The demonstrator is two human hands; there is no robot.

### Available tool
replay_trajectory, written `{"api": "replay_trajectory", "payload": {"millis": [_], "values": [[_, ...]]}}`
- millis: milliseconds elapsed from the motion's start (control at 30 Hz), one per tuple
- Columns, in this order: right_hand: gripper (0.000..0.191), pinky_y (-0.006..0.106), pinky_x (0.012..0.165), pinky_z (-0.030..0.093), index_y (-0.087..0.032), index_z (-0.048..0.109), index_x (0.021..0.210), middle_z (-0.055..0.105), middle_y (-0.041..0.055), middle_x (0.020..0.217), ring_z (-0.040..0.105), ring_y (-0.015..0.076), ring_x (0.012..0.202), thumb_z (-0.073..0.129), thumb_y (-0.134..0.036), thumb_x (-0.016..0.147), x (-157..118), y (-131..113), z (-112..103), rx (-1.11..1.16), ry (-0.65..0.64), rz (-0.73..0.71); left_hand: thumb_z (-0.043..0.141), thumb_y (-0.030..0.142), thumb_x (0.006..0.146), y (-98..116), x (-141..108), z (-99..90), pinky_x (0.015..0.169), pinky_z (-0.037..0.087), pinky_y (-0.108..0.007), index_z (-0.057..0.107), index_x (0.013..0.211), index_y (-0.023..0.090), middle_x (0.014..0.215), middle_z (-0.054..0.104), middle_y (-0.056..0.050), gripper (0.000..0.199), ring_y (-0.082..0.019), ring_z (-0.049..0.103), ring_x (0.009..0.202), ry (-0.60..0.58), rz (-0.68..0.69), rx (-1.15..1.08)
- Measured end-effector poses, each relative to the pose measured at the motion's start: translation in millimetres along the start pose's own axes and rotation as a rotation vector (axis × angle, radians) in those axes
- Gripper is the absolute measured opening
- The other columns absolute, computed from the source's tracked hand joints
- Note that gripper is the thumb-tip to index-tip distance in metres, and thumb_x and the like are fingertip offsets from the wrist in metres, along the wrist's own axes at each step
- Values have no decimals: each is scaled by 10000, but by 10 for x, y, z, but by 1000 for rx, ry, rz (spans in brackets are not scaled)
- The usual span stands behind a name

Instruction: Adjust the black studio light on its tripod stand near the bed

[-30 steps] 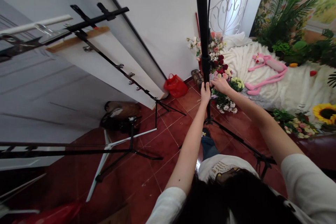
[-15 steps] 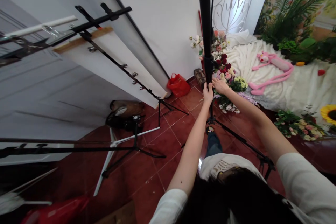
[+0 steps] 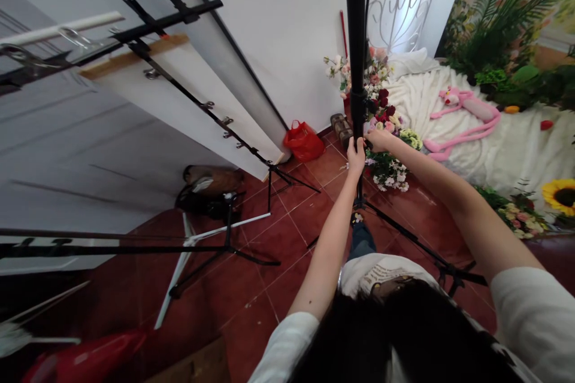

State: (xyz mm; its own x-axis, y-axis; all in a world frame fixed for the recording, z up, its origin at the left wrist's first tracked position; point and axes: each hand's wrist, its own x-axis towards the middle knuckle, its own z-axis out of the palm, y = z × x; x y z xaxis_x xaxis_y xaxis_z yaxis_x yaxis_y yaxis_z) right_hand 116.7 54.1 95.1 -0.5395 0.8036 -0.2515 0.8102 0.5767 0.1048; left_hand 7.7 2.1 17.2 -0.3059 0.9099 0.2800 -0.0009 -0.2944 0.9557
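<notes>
A black light stand (image 3: 358, 109) rises upright in front of me, its thick pole running out of the top of the head view. My left hand (image 3: 356, 155) is closed around the pole, just below a collar. At the same height on the right side, my right hand (image 3: 380, 140) has its fingers curled on a small dark knob (image 3: 369, 144) that sticks out from the pole. The fingers partly hide that knob. Below, the stand's legs spread over the red floor near my foot.
On the left stand a white board (image 3: 215, 125) on a black clip rack and another tripod (image 3: 230, 248). A red bag (image 3: 304, 140) rests by the wall. Flowers (image 3: 390, 176) and a white-draped bed (image 3: 415, 87) with a pink plush toy (image 3: 478, 109) lie to the right.
My right hand has moved from open fingers beside the pole to a curled grip at the knob, its elbow swung outward. My left hand stays on the pole. The view has shifted slightly.
</notes>
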Motion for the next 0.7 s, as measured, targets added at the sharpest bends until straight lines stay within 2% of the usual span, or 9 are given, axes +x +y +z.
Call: {"api": "replay_trajectory", "payload": {"millis": [100,200,300,367,433,500,567,633,700], "values": [[476,359,891,527,-158,648,1205,644,152,1254,648,308,1134,766,-167,745,54,25,-167,-73,-77,18,444,731,863,8,-4,3,772,481,-263,561,805,206,746,580,-10,541,-138,569,734,12,13,6],[409,353,882,521,-141,660,1154,690,159,1188,655,308,1125,748,-132,755,16,-8,-136,-51,15,22,424,778,836,21,0,8,775,485,-276,550,778,205,733,575,-12,590,-140,565,723,17,22,-2],[295,339,832,516,-125,620,1160,691,180,1167,648,289,1106,581,-116,868,-133,-80,110,51,228,78,416,798,824,27,5,13,802,494,-287,544,772,206,744,584,-19,608,-145,583,748,-8,35,-19],[286,326,803,510,-113,581,1181,670,191,1187,622,271,1113,452,-124,925,-270,-145,335,133,358,148,421,801,818,28,6,18,793,497,-284,541,772,209,736,580,-16,606,-143,582,740,-6,33,-19],[301,321,798,504,-111,564,1173,652,192,1190,594,264,1117,380,-135,936,-408,-211,528,212,465,198,422,808,810,32,5,24,760,494,-274,540,776,212,725,573,-8,609,-136,567,711,14,23,-14],[280,331,806,499,-133,580,1113,644,178,1161,576,271,1103,391,-148,907,-521,-257,618,282,552,208,415,816,804,40,1,32,732,486,-263,538,776,212,719,566,-1,618,-126,549,686,23,14,-13],[246,354,830,496,-164,598,1043,637,160,1126,567,282,1084,421,-162,873,-590,-267,560,343,631,186,407,819,804,49,-5,38,724,481,-257,534,775,211,723,566,0,622,-123,543,682,28,12,-11],[245,385,882,488,-176,611,1024,635,150,1105,563,287,1078,422,-171,868,-602,-235,380,395,706,162,405,809,814,54,-9,42,739,482,-258,537,784,210,738,576,-5,614,-125,554,701,38,16,-7],[305,422,953,469,-165,618,1084,644,150,1109,565,290,1099,395,-156,876,-566,-176,169,440,761,143,402,799,824,47,-9,44,750,485,-259,544,793,208,745,582,-8,609,-127,563,713,44,17,-7]]}}
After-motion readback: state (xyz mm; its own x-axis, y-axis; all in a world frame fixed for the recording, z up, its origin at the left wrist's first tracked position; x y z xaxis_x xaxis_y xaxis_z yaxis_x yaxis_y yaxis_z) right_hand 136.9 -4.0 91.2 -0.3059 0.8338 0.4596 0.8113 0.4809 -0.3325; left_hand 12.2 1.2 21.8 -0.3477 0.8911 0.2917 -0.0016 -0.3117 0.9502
